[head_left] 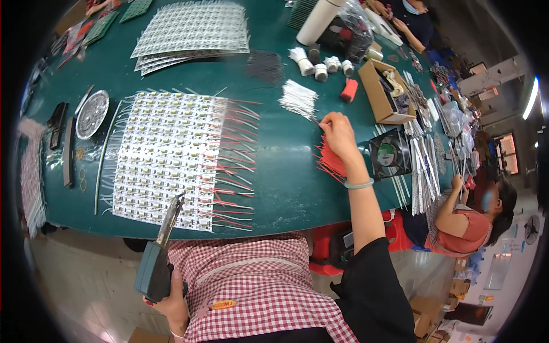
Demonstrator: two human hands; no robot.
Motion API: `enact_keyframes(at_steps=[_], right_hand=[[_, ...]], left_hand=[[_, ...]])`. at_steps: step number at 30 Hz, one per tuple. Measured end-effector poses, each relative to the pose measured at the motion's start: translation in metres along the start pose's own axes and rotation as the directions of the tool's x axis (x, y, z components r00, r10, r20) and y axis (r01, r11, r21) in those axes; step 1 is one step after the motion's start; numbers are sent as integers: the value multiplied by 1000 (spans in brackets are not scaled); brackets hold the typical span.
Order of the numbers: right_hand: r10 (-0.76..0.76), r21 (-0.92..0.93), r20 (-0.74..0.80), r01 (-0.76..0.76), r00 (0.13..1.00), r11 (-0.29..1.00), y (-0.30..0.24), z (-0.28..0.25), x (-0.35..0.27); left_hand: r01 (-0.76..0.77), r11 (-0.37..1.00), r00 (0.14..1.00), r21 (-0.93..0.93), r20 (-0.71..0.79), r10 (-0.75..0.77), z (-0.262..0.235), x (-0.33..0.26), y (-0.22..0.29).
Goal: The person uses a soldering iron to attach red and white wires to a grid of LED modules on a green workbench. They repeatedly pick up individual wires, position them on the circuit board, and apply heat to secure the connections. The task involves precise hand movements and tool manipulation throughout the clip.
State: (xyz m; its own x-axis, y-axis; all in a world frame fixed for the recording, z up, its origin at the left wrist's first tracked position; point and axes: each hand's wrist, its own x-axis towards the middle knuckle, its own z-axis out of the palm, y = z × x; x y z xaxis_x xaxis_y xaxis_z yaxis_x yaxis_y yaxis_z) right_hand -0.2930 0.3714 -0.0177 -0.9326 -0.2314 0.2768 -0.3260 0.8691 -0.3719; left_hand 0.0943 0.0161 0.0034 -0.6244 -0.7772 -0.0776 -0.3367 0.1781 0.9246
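Note:
My left hand (174, 303) is wrapped round the handle of a dark green soldering gun (151, 268). Its metal tip points up over the lower part of a white circuit board panel (166, 143) filled with rows of small parts. Red and white wires (234, 171) stick out along the panel's right edge. To the right, my right hand (339, 134) is closed in a pinch at the upper end of a pile of cut red wires (330, 161). A small red end shows by its fingertips. Just above lies a pile of white wires (298, 99).
A round metal dish (92, 114) sits left of the panel. Stacked panels (194, 28) lie at the back. On the right are a cardboard box (384, 94), a black fan (390, 153) and metal strips (422, 166). A co-worker (463, 217) sits at the far right.

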Motion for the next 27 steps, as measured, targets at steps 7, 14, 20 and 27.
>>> enact_keyframes(at_steps=[7, 14, 20, 27], right_hand=[[-143, -397, -161, 68, 977, 915, -7, -17, -6], [-21, -22, -233, 16, 972, 1000, -89, -46, -37], [-273, 630, -17, 222, 962, 744, -230, -7, -112], [-401, 646, 9, 301, 916, 702, -253, 45, -144]], left_hand=[[-42, 999, 999, -30, -10, 41, -3, -2, 11], [-35, 996, 999, -80, 21, 37, -7, 0, 29], [-20, 992, 1000, -121, -5, 19, -7, -13, 24], [-140, 990, 986, 14, 93, 138, -19, -19, 17]])
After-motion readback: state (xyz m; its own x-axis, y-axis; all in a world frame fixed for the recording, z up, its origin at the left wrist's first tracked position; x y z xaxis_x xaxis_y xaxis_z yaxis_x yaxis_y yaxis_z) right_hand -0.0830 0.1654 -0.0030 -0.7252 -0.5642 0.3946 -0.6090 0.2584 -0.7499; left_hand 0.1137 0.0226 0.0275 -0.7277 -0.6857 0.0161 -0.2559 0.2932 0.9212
